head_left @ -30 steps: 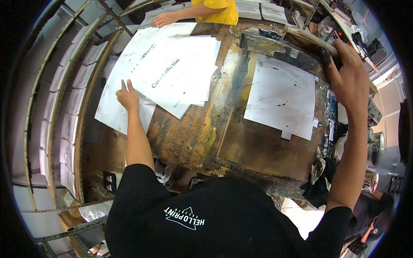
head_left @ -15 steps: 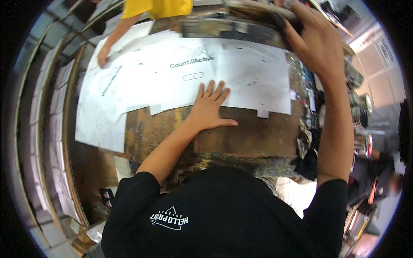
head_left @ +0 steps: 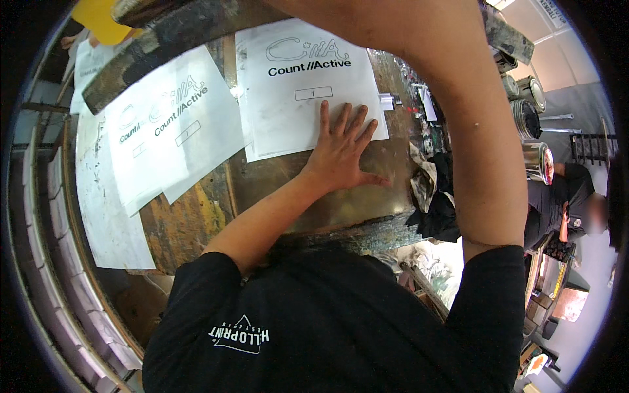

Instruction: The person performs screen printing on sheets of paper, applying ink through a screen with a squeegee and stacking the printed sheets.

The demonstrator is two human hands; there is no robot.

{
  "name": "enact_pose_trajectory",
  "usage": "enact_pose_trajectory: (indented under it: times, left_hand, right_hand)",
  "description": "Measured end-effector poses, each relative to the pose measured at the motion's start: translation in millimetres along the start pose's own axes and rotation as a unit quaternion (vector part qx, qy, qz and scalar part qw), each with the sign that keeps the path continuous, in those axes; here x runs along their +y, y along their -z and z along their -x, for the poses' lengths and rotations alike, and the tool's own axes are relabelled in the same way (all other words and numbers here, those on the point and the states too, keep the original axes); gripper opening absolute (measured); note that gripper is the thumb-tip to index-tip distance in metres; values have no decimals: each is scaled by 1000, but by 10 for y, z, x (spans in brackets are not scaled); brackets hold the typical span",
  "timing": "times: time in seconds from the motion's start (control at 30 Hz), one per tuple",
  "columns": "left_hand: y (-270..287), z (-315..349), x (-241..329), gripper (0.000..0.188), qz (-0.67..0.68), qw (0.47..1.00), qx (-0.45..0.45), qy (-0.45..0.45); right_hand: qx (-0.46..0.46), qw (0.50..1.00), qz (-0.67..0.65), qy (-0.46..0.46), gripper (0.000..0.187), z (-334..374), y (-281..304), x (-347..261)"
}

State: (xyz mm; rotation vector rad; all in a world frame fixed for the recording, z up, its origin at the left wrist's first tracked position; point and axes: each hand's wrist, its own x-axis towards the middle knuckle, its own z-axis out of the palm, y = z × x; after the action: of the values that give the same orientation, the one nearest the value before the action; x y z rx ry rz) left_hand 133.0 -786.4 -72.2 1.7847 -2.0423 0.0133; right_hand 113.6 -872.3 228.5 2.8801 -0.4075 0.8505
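1. Pressing flat on the lower edge of a white printed paper sheet (head_left: 308,85), the left hand (head_left: 341,154) lies palm down with its fingers (head_left: 324,118) spread apart, thumb out to the side on the bare tabletop.
2. That sheet lies near the far middle of the worn, paint-stained brown tabletop (head_left: 196,223); it carries black lettering, an outlined emblem above it and a small outlined box below.
3. Left of it, a loose stack of similar white printed sheets (head_left: 170,131) overlaps at a tilt, with plainer white sheets (head_left: 108,209) beneath, reaching toward the near left edge.
4. Overhead, the right forearm (head_left: 472,131) crosses the view; its hand is out of frame, so its fingers cannot be judged.
5. A crumpled black cloth (head_left: 442,203) sits at the tabletop's right edge, and round metal tins (head_left: 527,118) stand beyond it.
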Motion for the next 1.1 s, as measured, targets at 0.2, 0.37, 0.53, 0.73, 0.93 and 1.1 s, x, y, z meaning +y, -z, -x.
enact_pose_trajectory:
  times: [0.2, 0.37, 0.53, 0.73, 0.93, 1.1]
  left_hand:
    - [-15, 34, -25, 121, 10, 1000, 9, -1]
    - [401, 45, -74, 112, 18, 993, 106, 44]
    - [1686, 810, -803, 85, 514, 742, 373, 215]
    - [1695, 1332, -559, 97, 424, 799, 236, 354]
    - [1203, 1747, -704, 113, 14, 921, 64, 384]
    - [1020, 1783, -768, 121, -19, 931, 61, 361]
  right_hand:
    - [-38, 995, 17, -93, 47, -52, -15, -206]
    - [-100, 989, 1, -110, 48, -132, 278, -148]
    - [21, 998, 36, -40, 42, 296, -332, -64]
    - [-112, 993, 1, 32, 37, 995, -859, -156]
    - [-167, 985, -20, 22, 38, 1439, -1400, -98]
    - [-202, 979, -13, 3, 29, 1709, -1539, -307]
